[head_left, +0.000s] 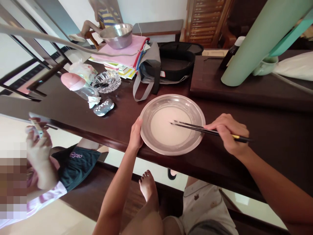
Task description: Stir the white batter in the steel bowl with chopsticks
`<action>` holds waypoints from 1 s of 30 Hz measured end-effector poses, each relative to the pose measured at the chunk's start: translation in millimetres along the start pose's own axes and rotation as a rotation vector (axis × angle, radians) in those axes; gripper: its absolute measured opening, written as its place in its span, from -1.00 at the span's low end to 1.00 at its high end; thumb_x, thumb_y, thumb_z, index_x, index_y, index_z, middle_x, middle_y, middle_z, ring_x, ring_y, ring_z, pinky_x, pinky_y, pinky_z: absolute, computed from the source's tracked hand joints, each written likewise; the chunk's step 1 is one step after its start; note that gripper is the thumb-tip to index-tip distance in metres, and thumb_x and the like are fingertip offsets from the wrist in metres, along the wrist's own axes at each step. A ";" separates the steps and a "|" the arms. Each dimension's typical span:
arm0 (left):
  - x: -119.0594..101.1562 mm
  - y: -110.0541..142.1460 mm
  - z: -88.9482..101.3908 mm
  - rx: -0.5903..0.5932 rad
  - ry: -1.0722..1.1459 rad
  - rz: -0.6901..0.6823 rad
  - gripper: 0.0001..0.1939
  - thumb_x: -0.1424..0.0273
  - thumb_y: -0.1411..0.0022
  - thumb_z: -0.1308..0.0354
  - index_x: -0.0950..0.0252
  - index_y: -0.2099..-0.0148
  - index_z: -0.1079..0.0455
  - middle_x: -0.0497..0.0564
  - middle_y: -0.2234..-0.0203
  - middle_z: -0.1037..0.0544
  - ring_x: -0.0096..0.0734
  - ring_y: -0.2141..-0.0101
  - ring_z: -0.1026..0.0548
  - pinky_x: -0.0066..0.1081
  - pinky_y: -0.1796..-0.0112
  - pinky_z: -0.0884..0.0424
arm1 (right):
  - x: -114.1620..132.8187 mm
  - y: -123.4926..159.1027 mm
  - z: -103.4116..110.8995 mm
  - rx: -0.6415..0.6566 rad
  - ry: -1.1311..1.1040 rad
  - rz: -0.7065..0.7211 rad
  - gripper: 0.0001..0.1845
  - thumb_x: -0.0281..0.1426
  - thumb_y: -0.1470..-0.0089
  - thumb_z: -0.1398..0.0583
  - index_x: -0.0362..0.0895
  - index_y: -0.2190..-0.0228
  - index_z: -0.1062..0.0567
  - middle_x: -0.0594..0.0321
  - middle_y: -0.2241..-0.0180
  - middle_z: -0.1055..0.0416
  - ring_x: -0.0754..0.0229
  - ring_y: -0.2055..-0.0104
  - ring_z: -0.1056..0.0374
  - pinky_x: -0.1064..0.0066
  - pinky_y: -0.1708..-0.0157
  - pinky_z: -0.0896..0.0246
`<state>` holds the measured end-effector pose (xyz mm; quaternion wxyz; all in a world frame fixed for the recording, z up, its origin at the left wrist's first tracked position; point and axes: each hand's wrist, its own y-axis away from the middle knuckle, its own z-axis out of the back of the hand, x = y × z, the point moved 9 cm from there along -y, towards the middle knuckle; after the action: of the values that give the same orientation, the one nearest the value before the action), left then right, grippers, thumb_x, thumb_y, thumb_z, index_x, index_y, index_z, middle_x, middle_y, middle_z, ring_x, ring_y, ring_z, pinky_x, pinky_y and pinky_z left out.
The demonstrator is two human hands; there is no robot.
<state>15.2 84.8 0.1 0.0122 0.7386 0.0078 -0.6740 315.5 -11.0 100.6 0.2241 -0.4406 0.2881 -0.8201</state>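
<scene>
A round metal bowl (pixel 147 103) stands on the dark wooden table near its front edge, with a milky white liquid (pixel 168 135) in it. My left hand (pixel 136 134) grips the bowl's left rim, its fingers partly hidden behind the wall. In my right hand (pixel 231 132) is a pair of black chopsticks (pixel 195 128) with gold bands near the ends. The hand is closed around them at the bowl's right side. Their tips dip into the white liquid near the middle, slightly apart.
Behind the bowl lies a black and grey bag (pixel 171 63). A metal basin (pixel 117 36) rests on stacked folders (pixel 119 55). To the left are a glass ashtray (pixel 107 81), a pink-capped bottle (pixel 75 85) and a dark device (pixel 104 107). A green cylinder (pixel 254 42) leans right. Another person's hand (pixel 39 143) is left.
</scene>
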 end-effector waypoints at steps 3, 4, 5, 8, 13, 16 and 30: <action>-0.7 0.0 0.4 0.006 -0.006 -0.013 -0.63 0.15 -0.29 -0.14 0.26 0.01 -0.57 0.05 0.06 -0.63 -0.11 -0.04 -0.50 -0.28 -0.05 -0.41 | -0.1 1.4 3.8 -0.039 -0.081 0.009 -0.70 -0.46 -0.27 -0.07 -0.01 0.37 -0.58 0.26 0.45 -0.59 0.15 0.49 -0.37 0.13 0.37 -0.18; -1.3 0.1 0.9 0.001 -0.015 -0.018 -0.63 0.15 -0.29 -0.14 0.26 0.01 -0.57 0.05 0.06 -0.63 -0.11 -0.04 -0.50 -0.28 -0.05 -0.41 | 1.3 1.1 -0.8 0.000 -0.079 0.010 -0.71 -0.47 -0.26 -0.08 -0.01 0.35 -0.58 0.27 0.44 -0.60 0.15 0.47 -0.38 0.13 0.36 -0.18; -1.9 0.1 1.4 -0.005 -0.023 -0.021 -0.62 0.15 -0.29 -0.14 0.27 0.02 -0.57 0.05 0.06 -0.64 -0.11 -0.03 -0.51 -0.28 -0.05 -0.41 | 3.0 0.7 -6.8 0.053 -0.059 0.010 -0.74 -0.48 -0.25 -0.10 -0.01 0.31 -0.58 0.27 0.40 -0.61 0.15 0.44 -0.40 0.14 0.34 -0.19; -3.4 0.5 1.1 -0.010 -0.030 -0.022 -0.59 0.12 -0.29 -0.13 0.29 0.01 -0.57 0.06 0.08 -0.64 -0.09 -0.01 -0.52 -0.27 -0.03 -0.42 | 6.3 -0.4 -18.2 0.155 0.046 0.024 -0.81 -0.49 -0.20 -0.18 -0.02 0.24 -0.57 0.27 0.30 -0.64 0.14 0.35 -0.43 0.15 0.30 -0.21; -0.7 0.6 -0.4 0.003 -0.003 0.000 -0.58 0.12 -0.28 -0.14 0.29 -0.01 -0.56 0.06 0.08 -0.64 -0.09 -0.02 -0.52 -0.26 -0.02 -0.44 | 4.2 -0.5 2.1 -0.022 -0.027 0.049 -0.73 -0.54 -0.22 -0.10 -0.06 0.34 -0.57 0.24 0.40 -0.61 0.16 0.44 -0.39 0.16 0.35 -0.18; 1.0 0.3 -0.2 0.010 0.026 0.002 -0.58 0.12 -0.28 -0.15 0.28 -0.01 -0.55 0.06 0.08 -0.64 -0.09 -0.03 -0.51 -0.26 -0.02 -0.44 | 5.7 -0.5 -2.3 0.015 -0.075 0.044 -0.72 -0.54 -0.24 -0.08 -0.05 0.34 -0.56 0.26 0.42 -0.60 0.17 0.46 -0.39 0.16 0.36 -0.18; 0.7 0.1 0.2 0.003 0.017 -0.003 -0.58 0.12 -0.28 -0.14 0.29 -0.01 -0.55 0.08 0.08 -0.64 -0.06 -0.04 -0.51 -0.24 -0.02 -0.45 | 8.2 -0.7 -15.8 0.132 -0.023 0.033 -0.79 -0.52 -0.22 -0.14 -0.04 0.28 -0.56 0.26 0.33 -0.64 0.15 0.38 -0.46 0.17 0.32 -0.21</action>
<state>15.1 84.8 -0.5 0.0101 0.7443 0.0081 -0.6677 297.9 -11.2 98.9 0.2694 -0.4297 0.2377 -0.8284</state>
